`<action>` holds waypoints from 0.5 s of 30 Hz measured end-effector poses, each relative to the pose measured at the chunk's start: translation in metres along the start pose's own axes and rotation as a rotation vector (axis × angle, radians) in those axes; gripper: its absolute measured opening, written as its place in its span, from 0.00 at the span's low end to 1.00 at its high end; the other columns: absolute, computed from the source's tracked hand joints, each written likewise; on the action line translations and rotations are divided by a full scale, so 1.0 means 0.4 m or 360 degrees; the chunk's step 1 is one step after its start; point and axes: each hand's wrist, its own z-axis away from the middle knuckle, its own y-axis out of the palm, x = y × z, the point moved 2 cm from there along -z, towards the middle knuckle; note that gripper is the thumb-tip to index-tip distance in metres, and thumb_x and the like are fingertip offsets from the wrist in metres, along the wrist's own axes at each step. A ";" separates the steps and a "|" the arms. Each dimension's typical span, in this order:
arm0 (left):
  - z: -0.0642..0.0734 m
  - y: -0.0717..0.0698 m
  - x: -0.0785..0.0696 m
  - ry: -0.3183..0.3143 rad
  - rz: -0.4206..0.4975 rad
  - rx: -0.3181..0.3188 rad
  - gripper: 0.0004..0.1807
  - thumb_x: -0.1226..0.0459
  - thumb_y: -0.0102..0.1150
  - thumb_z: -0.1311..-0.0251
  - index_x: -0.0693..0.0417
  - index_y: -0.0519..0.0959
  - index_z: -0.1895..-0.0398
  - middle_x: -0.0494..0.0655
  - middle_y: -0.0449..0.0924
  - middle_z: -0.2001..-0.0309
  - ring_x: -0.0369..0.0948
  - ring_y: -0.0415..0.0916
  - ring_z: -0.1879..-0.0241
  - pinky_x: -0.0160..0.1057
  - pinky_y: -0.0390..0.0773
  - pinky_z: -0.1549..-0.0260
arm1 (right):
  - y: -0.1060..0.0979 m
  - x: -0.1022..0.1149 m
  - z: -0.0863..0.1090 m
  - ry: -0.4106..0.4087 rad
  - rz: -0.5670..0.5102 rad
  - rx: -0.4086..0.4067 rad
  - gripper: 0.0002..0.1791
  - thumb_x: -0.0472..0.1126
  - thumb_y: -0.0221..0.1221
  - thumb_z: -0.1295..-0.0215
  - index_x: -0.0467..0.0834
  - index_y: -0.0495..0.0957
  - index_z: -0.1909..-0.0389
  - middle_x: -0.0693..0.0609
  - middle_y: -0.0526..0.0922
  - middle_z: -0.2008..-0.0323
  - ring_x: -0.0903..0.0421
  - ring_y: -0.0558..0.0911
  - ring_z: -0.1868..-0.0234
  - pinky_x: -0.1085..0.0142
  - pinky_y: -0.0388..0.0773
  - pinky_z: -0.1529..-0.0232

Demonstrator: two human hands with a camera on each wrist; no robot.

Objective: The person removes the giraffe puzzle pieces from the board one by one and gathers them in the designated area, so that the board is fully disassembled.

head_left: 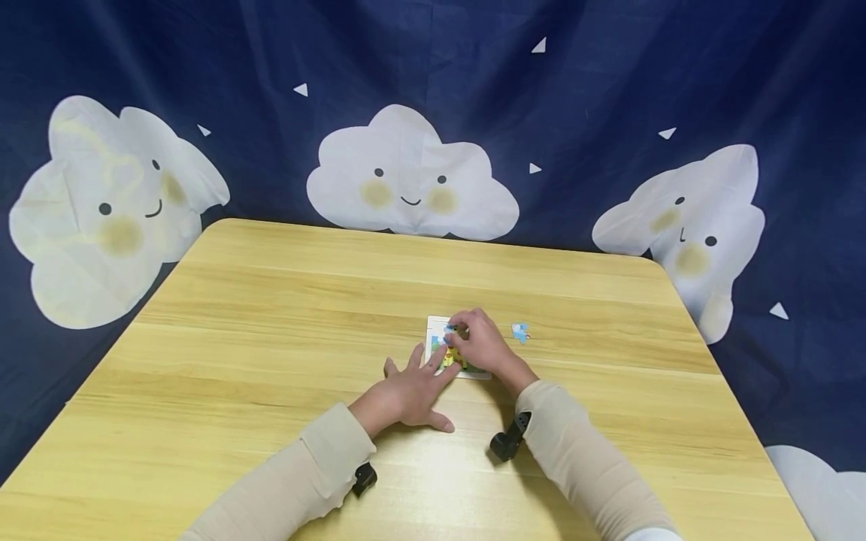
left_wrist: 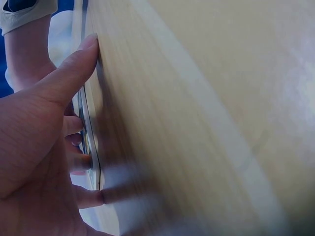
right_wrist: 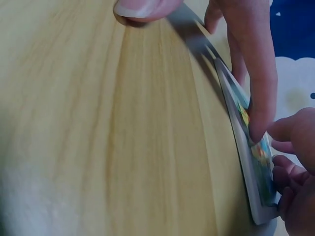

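A small jigsaw puzzle in a white frame (head_left: pixel 434 321) lies flat on the table, its colourful picture partly covered by both hands. My left hand (head_left: pixel 413 392) is spread out, with straight fingertips on the lower left part of the puzzle and the thumb off to the side. At the upper part of the puzzle, my right hand (head_left: pixel 483 342) pinches a small blue puzzle piece (head_left: pixel 449 328) between thumb and fingers. In the right wrist view the right fingers (right_wrist: pixel 298 132) are bent over the puzzle's surface. To the right lies a loose blue puzzle piece (head_left: pixel 519 332).
The light wooden table (head_left: pixel 271 300) extends around the puzzle on all sides. Behind it hangs a dark blue curtain (head_left: pixel 419 52) printed with smiling white clouds. A black wrist camera (head_left: pixel 507 445) sits beneath the right forearm, another (head_left: pixel 364 479) beneath the left.
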 end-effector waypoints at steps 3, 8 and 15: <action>-0.002 0.001 0.000 0.0000 -0.0012 -0.0004 0.53 0.32 0.54 0.52 0.37 0.47 0.25 0.48 0.33 0.24 0.61 0.38 0.28 0.76 0.56 0.50 | 0.004 0.002 0.000 -0.0011 0.0030 0.0005 0.12 0.39 0.62 0.40 0.42 0.80 0.55 0.48 0.74 0.62 0.55 0.73 0.62 0.60 0.72 0.57; -0.003 0.001 0.001 -0.0003 -0.0030 -0.0002 0.53 0.31 0.54 0.52 0.37 0.47 0.25 0.48 0.34 0.24 0.61 0.38 0.28 0.75 0.57 0.50 | 0.007 0.003 0.000 -0.0034 0.0051 0.0013 0.12 0.38 0.62 0.40 0.41 0.80 0.55 0.49 0.74 0.62 0.55 0.71 0.62 0.59 0.71 0.57; -0.002 0.003 0.002 -0.0001 -0.0010 0.0001 0.53 0.31 0.54 0.52 0.37 0.47 0.25 0.48 0.33 0.24 0.61 0.37 0.28 0.76 0.56 0.50 | 0.007 0.001 0.000 -0.0028 0.0041 0.0030 0.12 0.38 0.62 0.40 0.41 0.80 0.55 0.48 0.74 0.62 0.55 0.72 0.62 0.59 0.72 0.57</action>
